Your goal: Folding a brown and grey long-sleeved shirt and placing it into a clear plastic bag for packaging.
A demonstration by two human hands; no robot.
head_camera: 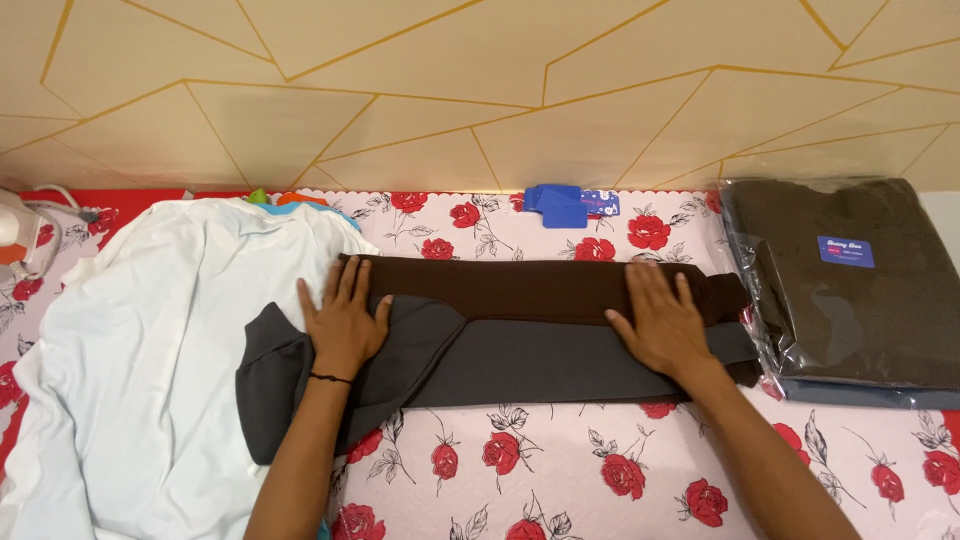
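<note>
A dark brown garment [520, 290] lies folded into a long strip across the table, with a grey part [540, 365] showing along its near side. My left hand [343, 318] rests flat on its left end, fingers spread, a thin black band on the wrist. My right hand [662, 323] presses flat on the right end, fingers apart. Neither hand grips anything.
A rose-patterned cloth [560, 460] covers the table. A heap of white fabric [140, 350] lies at the left, with an iron [18, 235] at the far left edge. A stack of bagged dark garments [860, 290] sits at the right. Blue tags [560, 205] lie near the wall.
</note>
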